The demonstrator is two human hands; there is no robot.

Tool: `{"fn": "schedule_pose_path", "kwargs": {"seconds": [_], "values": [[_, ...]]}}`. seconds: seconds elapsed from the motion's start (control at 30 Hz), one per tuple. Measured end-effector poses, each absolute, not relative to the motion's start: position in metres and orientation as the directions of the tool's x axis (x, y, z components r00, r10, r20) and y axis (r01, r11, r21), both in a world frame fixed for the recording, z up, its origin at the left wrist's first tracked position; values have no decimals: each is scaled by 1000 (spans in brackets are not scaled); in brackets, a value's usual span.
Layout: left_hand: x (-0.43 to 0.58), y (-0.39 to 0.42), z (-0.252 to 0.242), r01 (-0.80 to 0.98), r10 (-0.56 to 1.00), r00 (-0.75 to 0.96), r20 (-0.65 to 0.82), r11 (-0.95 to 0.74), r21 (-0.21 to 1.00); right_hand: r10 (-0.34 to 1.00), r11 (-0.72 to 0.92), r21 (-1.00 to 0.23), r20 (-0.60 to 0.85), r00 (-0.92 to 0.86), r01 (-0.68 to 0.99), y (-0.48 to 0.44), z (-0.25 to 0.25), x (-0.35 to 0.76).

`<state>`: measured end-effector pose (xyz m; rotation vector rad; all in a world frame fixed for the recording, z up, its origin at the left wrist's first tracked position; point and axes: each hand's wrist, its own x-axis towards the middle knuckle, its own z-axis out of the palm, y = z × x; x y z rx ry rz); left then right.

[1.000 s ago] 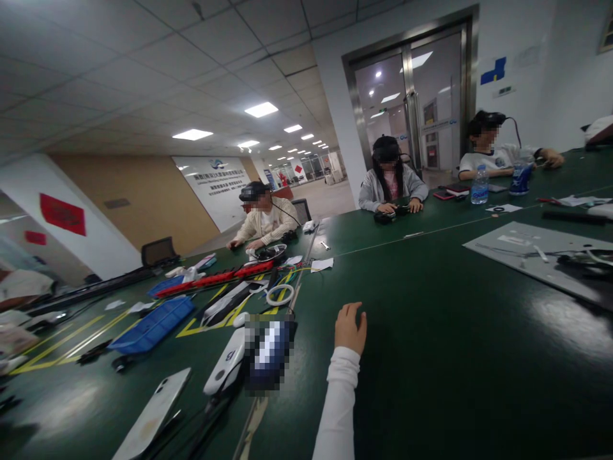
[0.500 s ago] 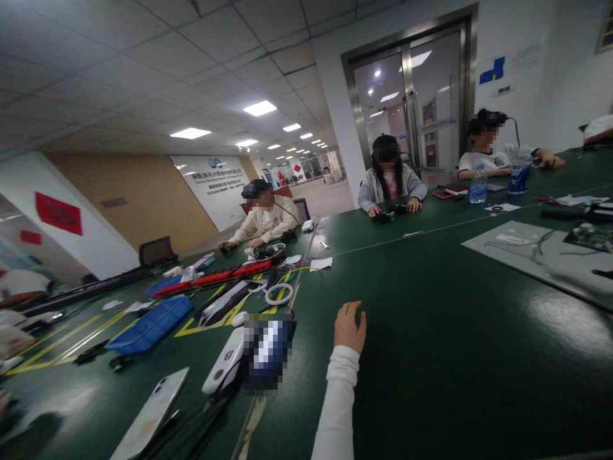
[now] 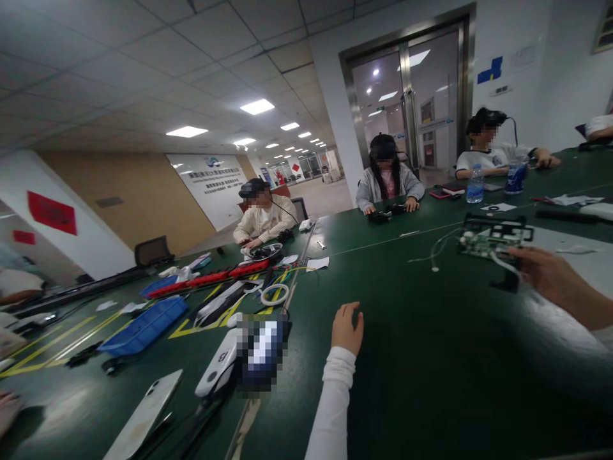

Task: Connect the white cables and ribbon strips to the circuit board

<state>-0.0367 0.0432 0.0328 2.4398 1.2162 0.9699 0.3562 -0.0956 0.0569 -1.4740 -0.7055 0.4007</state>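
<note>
My left hand (image 3: 348, 328) lies on the green tabletop in the middle, its fingers loosely bent and the thumb apart, with nothing in it. On the right, my right hand (image 3: 550, 275) grips a green circuit board (image 3: 491, 243) by its near edge. The board is fixed to a black frame and is held above the table. Thin pale wires with a small white connector (image 3: 435, 269) dangle from its left side. Behind my right hand, part of a pale grey sheet (image 3: 584, 259) lies on the table.
To the left lie a white device (image 3: 218, 364), a white phone (image 3: 146, 415), a blue tray (image 3: 143, 329), a white cable coil (image 3: 274, 294) and red power strips (image 3: 208, 278). Across the table sit several people, with a water bottle (image 3: 475, 185) and a blue cup (image 3: 515, 177) near them.
My right hand has come into view from the right, holding the circuit board, which lay on the grey sheet before. My left hand stays almost where it was.
</note>
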Motion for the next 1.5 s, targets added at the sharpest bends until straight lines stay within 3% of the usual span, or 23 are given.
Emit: {"fn": "schedule_pose_path", "kwargs": {"seconds": [0.03,0.1,0.33,0.5,0.63,0.8,1.0,1.17,1.3,1.5], "values": [[-36,42,33,584,778,432,456,-627,516,724,92,-991,132,678,94,-89,55,338],[-33,40,34,500,778,431,457,-627,598,899,94,-943,-57,434,-318,-78,52,302],[-27,37,32,212,890,278,360,-422,881,968,-21,-863,-144,206,-504,-53,19,222],[-23,31,36,238,911,280,304,-373,897,969,-144,-818,-231,89,-557,-44,-5,204],[-4,15,30,277,880,439,180,-323,905,966,-164,-830,-245,84,-534,-43,-8,195],[22,4,9,318,878,479,2,-175,932,968,-149,-858,-228,105,-491,-44,-7,188],[33,1,-3,273,885,465,-38,-103,956,965,-148,-874,-229,124,-463,-44,-6,184],[24,3,22,141,865,499,46,-133,981,961,-171,-888,-246,125,-428,-45,-7,194],[-8,23,47,64,906,408,115,-154,986,957,-233,-908,-277,81,-349,-48,-7,213],[-66,60,57,9,980,200,-20,18,1000,963,-255,-966,-258,77,-37,-56,-10,233]]}}
